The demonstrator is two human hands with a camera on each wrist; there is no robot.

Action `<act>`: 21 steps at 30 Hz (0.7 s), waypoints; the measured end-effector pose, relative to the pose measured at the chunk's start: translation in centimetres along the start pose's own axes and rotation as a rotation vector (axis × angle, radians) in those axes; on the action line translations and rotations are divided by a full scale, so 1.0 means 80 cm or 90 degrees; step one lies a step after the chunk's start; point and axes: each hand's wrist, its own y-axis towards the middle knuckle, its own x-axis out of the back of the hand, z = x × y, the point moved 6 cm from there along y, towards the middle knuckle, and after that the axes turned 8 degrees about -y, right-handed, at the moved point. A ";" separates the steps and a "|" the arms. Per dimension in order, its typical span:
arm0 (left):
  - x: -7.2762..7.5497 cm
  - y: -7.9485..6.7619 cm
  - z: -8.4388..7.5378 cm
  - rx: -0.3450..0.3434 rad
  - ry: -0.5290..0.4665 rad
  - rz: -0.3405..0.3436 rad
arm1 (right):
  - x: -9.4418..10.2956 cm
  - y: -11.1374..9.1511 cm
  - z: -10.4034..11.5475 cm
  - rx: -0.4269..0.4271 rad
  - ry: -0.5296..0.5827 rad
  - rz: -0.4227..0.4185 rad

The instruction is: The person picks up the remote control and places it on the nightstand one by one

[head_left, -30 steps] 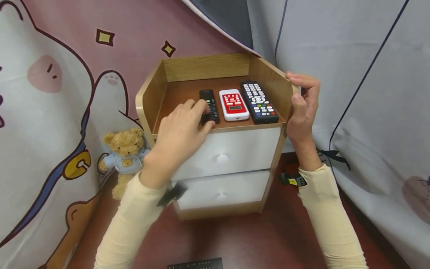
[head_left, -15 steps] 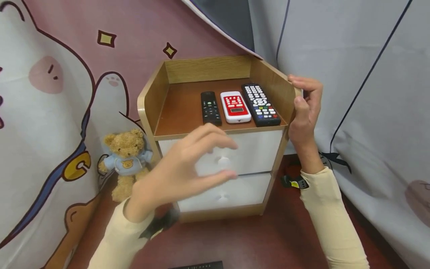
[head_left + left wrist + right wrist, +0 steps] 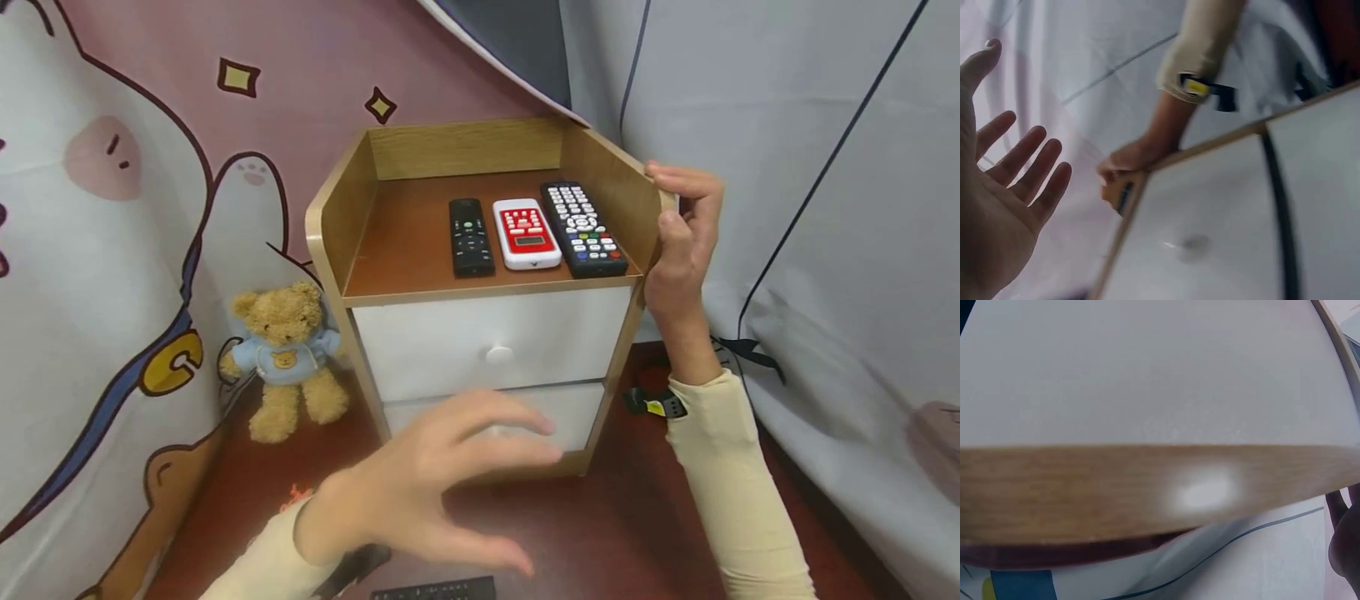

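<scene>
My left hand (image 3: 442,475) hovers in front of the lower drawer, fingers spread and holding nothing; the left wrist view shows its bare palm. Below it a black remote control (image 3: 438,590) lies on the reddish-brown surface, partly cut off by the frame. My right hand (image 3: 684,242) grips the front edge of the right side panel of a small wooden cabinet (image 3: 341,196), thumb in front. On the cabinet top lie a slim black remote (image 3: 471,237), a white remote with a red face (image 3: 527,233) and a large black remote with white buttons (image 3: 583,229), side by side.
The cabinet has two white drawers, an upper drawer (image 3: 427,350) and a lower drawer, both closed, with round knobs. A teddy bear (image 3: 288,367) in a light blue top sits at its left. Printed cloth (image 3: 300,67) hangs behind and on both sides.
My left hand has left the slim black remote on the cabinet top and come down and towards me, fingers spread. The right hand keeps its hold on the side panel.
</scene>
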 end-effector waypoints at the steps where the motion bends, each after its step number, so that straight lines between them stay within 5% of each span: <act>1: 0.000 -0.010 0.001 0.013 0.006 0.001 | -0.002 0.000 0.000 0.001 0.001 0.005; 10: 0.002 -0.094 -0.009 0.023 -0.002 -0.008 | -0.008 -0.002 -0.006 -0.007 -0.010 0.012; 16: -0.025 -0.163 -0.010 0.175 -0.124 0.000 | -0.001 0.000 -0.002 -0.018 -0.018 -0.001; 19: -0.051 -0.207 -0.006 0.206 -0.141 -0.009 | 0.000 0.001 0.000 -0.014 -0.010 -0.004; 21: -0.074 -0.254 0.004 0.247 -0.130 -0.003 | -0.001 0.001 0.000 -0.013 -0.009 -0.002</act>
